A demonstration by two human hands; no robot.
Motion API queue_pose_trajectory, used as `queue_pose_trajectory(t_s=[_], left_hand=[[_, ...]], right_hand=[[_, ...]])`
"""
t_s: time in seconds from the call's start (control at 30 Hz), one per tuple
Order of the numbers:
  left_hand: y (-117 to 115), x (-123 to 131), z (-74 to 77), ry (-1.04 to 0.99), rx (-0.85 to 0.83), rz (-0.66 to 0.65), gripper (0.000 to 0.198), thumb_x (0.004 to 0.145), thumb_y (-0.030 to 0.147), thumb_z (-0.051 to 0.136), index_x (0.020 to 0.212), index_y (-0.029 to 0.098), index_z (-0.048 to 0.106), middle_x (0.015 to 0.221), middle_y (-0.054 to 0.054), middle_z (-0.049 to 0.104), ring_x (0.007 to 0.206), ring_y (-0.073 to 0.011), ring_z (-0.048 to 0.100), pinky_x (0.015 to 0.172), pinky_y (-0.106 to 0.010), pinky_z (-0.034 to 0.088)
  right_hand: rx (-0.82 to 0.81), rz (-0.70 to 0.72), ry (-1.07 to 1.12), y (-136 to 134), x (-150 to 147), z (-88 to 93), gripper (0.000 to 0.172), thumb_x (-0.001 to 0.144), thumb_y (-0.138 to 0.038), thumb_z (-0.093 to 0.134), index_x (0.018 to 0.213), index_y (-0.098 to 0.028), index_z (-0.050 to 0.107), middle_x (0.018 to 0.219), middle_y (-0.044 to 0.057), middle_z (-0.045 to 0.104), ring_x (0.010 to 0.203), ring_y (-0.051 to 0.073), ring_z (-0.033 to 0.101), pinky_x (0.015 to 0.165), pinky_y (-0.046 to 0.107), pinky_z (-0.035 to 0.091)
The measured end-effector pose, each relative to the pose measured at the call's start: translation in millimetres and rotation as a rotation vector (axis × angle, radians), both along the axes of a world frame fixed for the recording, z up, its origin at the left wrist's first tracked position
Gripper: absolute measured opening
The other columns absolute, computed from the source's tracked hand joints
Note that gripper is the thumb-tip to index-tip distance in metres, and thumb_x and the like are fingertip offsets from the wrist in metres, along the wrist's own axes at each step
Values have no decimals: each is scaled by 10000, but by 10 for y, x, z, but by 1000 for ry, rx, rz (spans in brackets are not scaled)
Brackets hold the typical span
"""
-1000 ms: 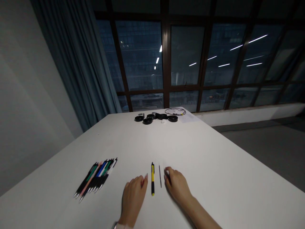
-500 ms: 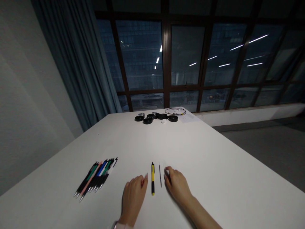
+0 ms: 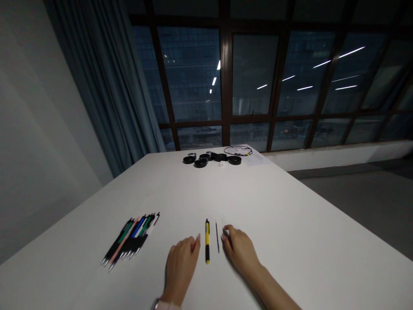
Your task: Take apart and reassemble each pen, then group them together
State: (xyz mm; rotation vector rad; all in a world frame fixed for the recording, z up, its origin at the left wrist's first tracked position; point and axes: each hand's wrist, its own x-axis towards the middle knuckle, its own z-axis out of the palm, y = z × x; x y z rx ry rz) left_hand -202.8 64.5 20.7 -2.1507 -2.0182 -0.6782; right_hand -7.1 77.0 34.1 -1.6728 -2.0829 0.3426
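Observation:
A yellow and black pen (image 3: 207, 242) lies lengthwise on the white table, between my two hands. Just right of it is a thin dark pen refill (image 3: 217, 236), separate from the pen. My left hand (image 3: 182, 262) rests on the table left of the pen, its fingers curled under and the thumb pointing forward; no object shows in it. To the right of the refill lies my right hand (image 3: 239, 247), loosely bent, with a gap between thumb and index finger and nothing held. Neither hand touches the pen or the refill.
A row of several pens (image 3: 130, 241) in black, green, pink, blue and white lies at the left. Toward the far end are black round rolls (image 3: 200, 163), a coiled black cable (image 3: 238, 150) and paper (image 3: 258, 160). Windows and a blue curtain (image 3: 106, 86) stand behind the table (image 3: 193, 193).

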Motion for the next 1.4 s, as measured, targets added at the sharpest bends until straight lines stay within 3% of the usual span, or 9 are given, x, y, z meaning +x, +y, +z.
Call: queue_pose_trajectory(t_s=[0.43,0.83,1.03,1.4], left_hand=[[1,-12,-11,-3,-5,-9,461,966,431,326,618,216,538,603,-10,634,613,-181,604,646,-312,338],[-11,-8,-10,13,5,-11,459,967,428,332,636,213,568,620,-21,650,623,-178,609,646,-309,341],[4,-14,-12,10,13,-15,444,967,412,338,647,216,576,635,-23,661,651,-183,625,657,-310,346],[4,8,9,6,15,-27,421,966,380,357,669,209,602,648,-23,673,659,-188,639,660,-318,350]], right_hand=[[-23,0,0,13,15,-13,268,957,-143,376,1142,-144,569,877,91,717,869,210,665,733,258,421],[17,-11,18,-6,11,1,305,916,-216,471,1207,-155,537,952,89,707,890,216,652,784,281,439],[158,94,-109,-85,-164,65,339,914,-144,465,1245,-142,534,1016,113,691,899,234,631,786,314,431],[110,146,-303,-139,-376,84,457,858,0,454,1307,-73,498,963,152,701,855,255,640,756,373,450]])
